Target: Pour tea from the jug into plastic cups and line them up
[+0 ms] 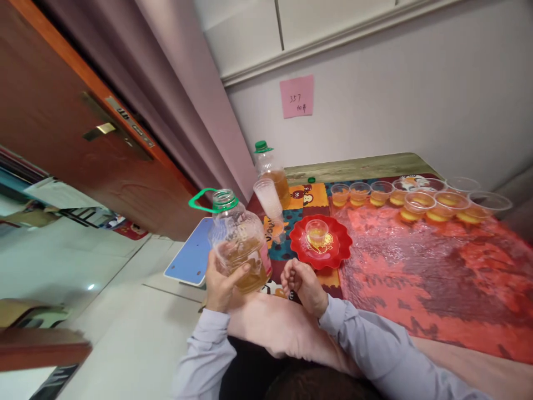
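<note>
My left hand (224, 280) grips a large clear plastic jug (239, 244) of amber liquid, tilted slightly, its mouth uncapped and a green handle ring around its neck. Beside the jug, my right hand (303, 284) is loosely curled above the table's near edge; whatever its fingers may hold is hidden. Just beyond that hand, a red scalloped plate (297, 250) carries a clear plastic cup (317, 232) with some amber liquid in it. Behind the jug stands a stack of clear cups (267, 198), leaning, in front of a second jug (266, 164) with a green cap.
Several filled clear cups (381, 193) stand in rows at the table's back right, on red plastic film (395, 278). A loose green cap (311, 180) lies near the back edge. A blue board (189, 255) is left of the jug, and a wooden door (83, 122) is farther left.
</note>
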Tool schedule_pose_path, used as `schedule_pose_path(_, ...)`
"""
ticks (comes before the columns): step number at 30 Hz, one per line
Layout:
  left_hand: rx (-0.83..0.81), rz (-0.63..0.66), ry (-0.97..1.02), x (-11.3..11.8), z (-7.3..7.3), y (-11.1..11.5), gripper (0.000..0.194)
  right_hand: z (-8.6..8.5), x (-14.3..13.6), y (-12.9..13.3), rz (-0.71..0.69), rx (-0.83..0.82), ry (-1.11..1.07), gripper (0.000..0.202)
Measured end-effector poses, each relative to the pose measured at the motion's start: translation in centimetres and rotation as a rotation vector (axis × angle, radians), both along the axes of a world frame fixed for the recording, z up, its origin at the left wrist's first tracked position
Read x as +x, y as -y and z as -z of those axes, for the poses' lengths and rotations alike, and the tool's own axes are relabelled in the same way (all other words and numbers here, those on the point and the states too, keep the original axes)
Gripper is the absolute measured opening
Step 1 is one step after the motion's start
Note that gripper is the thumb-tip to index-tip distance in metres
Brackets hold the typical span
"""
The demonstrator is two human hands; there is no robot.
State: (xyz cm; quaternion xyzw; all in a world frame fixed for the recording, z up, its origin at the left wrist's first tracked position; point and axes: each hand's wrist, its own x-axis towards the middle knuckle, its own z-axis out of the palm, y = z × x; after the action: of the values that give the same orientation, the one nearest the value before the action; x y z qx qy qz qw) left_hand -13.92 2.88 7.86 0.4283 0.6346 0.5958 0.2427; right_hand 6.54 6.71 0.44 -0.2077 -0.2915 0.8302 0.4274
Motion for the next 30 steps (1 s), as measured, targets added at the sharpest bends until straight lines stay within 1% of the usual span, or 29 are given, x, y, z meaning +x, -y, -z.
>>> schedule_pose_path(3,0.081,-0.024,0.026,0.3,3.2,-0.6,0.093,0.0,0.0,0.1,0.009,0.025,0.019,0.062)
schedule_pose_path(4,0.097,-0.03,0.009,0.5,3.9,-0.8,0.094,-0.1,0.0,0.1,-0.004,0.032,0.025,0.062)
schedule_pose_path(6,0.122,-0.04,-0.021,0.8,5.0,-1.3,0.097,-0.1,0.1,0.1,-0.043,0.049,0.036,0.062)
schedule_pose_path(10,0.118,-0.012,-0.093,0.9,6.1,-1.6,0.102,-0.4,0.2,0.0,-0.081,0.101,0.045,0.062)
schedule_pose_path(13,0.108,-0.02,-0.191,0.8,6.9,-1.4,0.11,-0.9,0.3,0.1,-0.059,0.217,0.079,0.059)
schedule_pose_path(16,0.07,-0.027,-0.23,0.6,7.9,-1.3,0.115,-2.1,0.6,0.3,0.002,0.313,0.143,0.05)
schedule_pose_path(19,0.053,-0.007,-0.224,0.5,8.6,-1.4,0.108,-3.9,1.9,-0.1,0.073,0.372,0.234,0.039)
schedule_pose_path(21,0.06,0.005,-0.228,0.4,8.7,-1.5,0.105,-5.2,3.5,-1.3,0.126,0.488,0.368,0.035)
schedule_pose_path(23,0.069,0.004,-0.231,0.3,8.8,-1.6,0.104,-6.4,5.7,-3.3,0.222,0.668,0.587,0.03)
schedule_pose_path(25,0.07,0.002,-0.223,0.3,8.7,-1.6,0.105,-7.1,7.8,-5.9,0.369,0.854,0.894,0.025)
schedule_pose_path(26,0.067,0.002,-0.217,0.3,8.7,-1.6,0.105,-7.4,8.8,-7.2,0.405,0.944,1.07,0.025)
schedule_pose_path(27,0.063,0.006,-0.21,0.3,8.7,-1.7,0.105,-7.5,9.5,-8.4,0.407,1.022,1.242,0.029)
schedule_pose_path(28,0.058,0.01,-0.204,0.3,8.6,-1.7,0.105,-7.6,10.0,-9.5,0.386,1.083,1.4,0.038)
schedule_pose_path(30,0.052,0.013,-0.198,0.3,8.6,-1.7,0.104,-7.6,10.5,-10.9,0.286,1.152,1.661,0.061)
